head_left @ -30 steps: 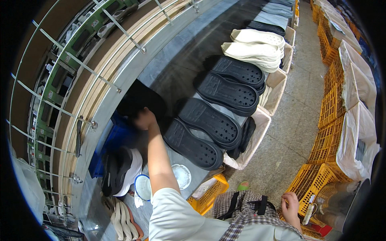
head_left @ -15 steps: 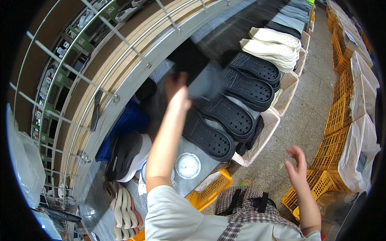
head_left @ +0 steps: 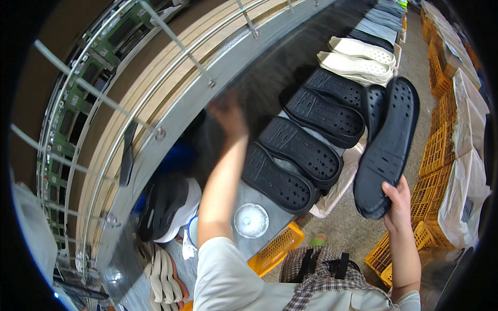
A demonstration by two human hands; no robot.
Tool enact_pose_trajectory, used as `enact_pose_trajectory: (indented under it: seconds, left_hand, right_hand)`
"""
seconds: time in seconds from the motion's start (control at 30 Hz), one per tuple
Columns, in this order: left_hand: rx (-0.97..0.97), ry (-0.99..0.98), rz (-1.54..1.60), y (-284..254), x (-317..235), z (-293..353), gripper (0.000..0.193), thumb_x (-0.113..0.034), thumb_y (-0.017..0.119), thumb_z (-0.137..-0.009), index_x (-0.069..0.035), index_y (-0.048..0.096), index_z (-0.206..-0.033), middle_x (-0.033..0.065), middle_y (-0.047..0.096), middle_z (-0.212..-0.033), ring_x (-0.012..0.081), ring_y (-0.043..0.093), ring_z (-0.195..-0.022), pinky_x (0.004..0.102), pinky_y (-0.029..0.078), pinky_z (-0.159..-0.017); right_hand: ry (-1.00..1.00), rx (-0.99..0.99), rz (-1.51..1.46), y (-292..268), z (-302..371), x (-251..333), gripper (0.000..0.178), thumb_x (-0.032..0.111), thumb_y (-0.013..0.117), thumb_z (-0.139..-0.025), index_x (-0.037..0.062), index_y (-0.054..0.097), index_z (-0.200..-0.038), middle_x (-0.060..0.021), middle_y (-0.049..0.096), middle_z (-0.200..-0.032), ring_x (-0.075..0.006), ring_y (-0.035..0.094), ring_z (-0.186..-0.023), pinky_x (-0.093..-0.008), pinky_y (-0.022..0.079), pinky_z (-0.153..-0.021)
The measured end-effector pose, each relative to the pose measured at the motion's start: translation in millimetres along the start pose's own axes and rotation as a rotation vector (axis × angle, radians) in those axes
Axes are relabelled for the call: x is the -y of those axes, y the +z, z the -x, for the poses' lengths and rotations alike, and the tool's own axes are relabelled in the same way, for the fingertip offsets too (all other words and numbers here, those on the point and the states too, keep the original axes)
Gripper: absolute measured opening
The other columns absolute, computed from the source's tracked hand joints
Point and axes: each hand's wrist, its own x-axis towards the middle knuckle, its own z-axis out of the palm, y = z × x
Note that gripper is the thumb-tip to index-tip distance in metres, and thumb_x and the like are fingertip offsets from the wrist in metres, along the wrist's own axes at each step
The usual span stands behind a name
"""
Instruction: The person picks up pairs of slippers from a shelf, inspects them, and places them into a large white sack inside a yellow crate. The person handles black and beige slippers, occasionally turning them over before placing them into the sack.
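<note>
My right hand [head_left: 398, 199] grips a black shoe sole [head_left: 390, 147] by its heel end, with the thumb on top, out over the right side of the table. Partly hidden behind it is a second black sole [head_left: 374, 101]; I cannot tell whether the hand holds that one too. My left hand [head_left: 228, 114] is smeared by motion over the dark belt [head_left: 264, 78], so its fingers cannot be made out. Between my arms, black soles [head_left: 301, 150] with holes near their rounded ends lie in a row of stacks.
Cream soles [head_left: 358, 59] and grey ones lie farther along. A round whitish dish [head_left: 251, 221] sits near me, beside a yellow crate [head_left: 275, 249]. A metal guard rail [head_left: 155, 132] curves along the left. Yellow crates [head_left: 430, 155] with white liners line the right side.
My right hand, empty and apart before, has taken hold of a black sole. A blurred dark piece near my left hand is gone from there; that hand stays over the belt.
</note>
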Motion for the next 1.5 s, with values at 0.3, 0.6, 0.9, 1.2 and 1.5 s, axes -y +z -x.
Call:
enact_pose_trajectory:
  seconds: [0.3,0.6,0.9,1.2,1.5]
  left_hand:
    - [-0.723,-0.496,0.319,-120,37,-118,0.072,-0.033,0.062,-0.084,-0.011,0.023,-0.14,0.0172,0.022,-0.145,0.036,0.036,-0.126,0.0549,0.038,-0.098]
    - [-0.753,-0.621,0.282,-181,86,-176,0.051,-0.029,0.058,-0.086,-0.002,0.042,-0.126,0.0191,0.045,-0.119,0.0297,0.051,-0.098,0.0383,0.05,-0.077]
    - [-0.358,-0.55,0.664,-90,26,-120,0.024,-0.003,0.05,-0.082,0.007,0.051,-0.104,0.0208,0.058,-0.097,0.0326,0.061,-0.088,0.0403,0.056,-0.079]
    - [0.559,-1.148,0.672,31,-151,147,0.024,-0.001,0.054,-0.081,0.011,0.052,-0.102,0.0265,0.06,-0.099,0.0367,0.063,-0.088,0.0383,0.057,-0.078]
    - [1.185,-1.414,0.218,53,-191,448,0.056,0.001,0.066,-0.074,-0.006,0.041,-0.124,0.0139,0.058,-0.111,0.0286,0.063,-0.092,0.0364,0.057,-0.074]
  right_hand:
    - [0.078,-0.327,0.068,-73,50,-4,0.059,0.002,0.056,-0.071,-0.0017,0.039,-0.127,-0.0139,0.056,-0.114,-0.0236,0.057,-0.103,-0.0354,0.046,-0.092]
    - [0.125,-0.447,0.035,-93,75,-20,0.056,0.004,0.054,-0.068,-0.0014,0.044,-0.122,-0.0133,0.059,-0.108,-0.0246,0.059,-0.095,-0.0354,0.048,-0.088]
    - [0.116,-0.396,-0.08,-108,90,-21,0.064,0.003,0.049,-0.067,0.0038,0.038,-0.13,-0.0129,0.055,-0.114,-0.0256,0.056,-0.102,-0.0366,0.046,-0.09]
    - [-0.087,-0.354,-0.187,-120,105,-18,0.064,-0.006,0.048,-0.072,0.0046,0.029,-0.132,-0.0124,0.049,-0.117,-0.0235,0.053,-0.105,-0.0351,0.043,-0.092]
    - [-0.113,-0.589,-0.464,-181,184,-23,0.072,0.003,0.06,-0.083,0.0096,0.016,-0.139,-0.0141,0.04,-0.131,-0.0259,0.043,-0.118,-0.04,0.043,-0.094]
